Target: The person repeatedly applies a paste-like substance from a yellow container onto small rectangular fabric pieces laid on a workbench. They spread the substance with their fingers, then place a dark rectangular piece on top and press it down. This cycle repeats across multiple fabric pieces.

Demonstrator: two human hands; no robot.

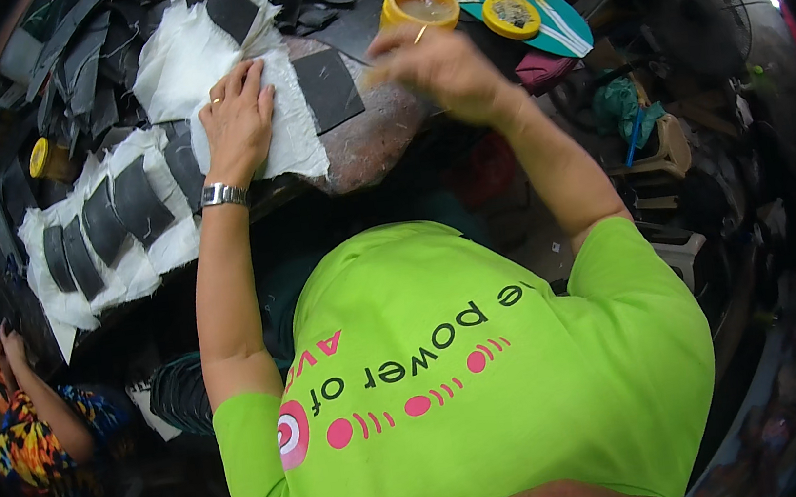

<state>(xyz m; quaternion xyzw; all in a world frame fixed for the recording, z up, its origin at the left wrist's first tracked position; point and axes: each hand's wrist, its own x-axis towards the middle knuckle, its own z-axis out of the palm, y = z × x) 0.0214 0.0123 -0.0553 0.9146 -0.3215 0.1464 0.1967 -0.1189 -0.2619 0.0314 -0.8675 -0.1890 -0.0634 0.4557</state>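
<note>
My left hand [239, 129] lies on a piece of white cloth [294, 128] with its fingers stretched out, pressing it against the work surface. Just right of that cloth is a flat dark square piece [329, 87] on a worn brown board [376, 143]. My right hand [442, 72] is raised over the board's right side, next to a yellow pot [419, 3] of cloudy tan liquid. Motion smears its fingers, so I cannot make out whether they hold anything. More white cloth [171, 63] lies beyond my left hand, with a dark curved piece [233, 10] on it.
Dark pieces [105, 223] rest on white cloth at the left. Dark strips [97, 62] pile up behind. Teal sole-shaped pieces [538, 12] and a yellow round container [511, 16] lie far right. A person's arm [47, 401] shows at lower left. A fan [701, 22] stands right.
</note>
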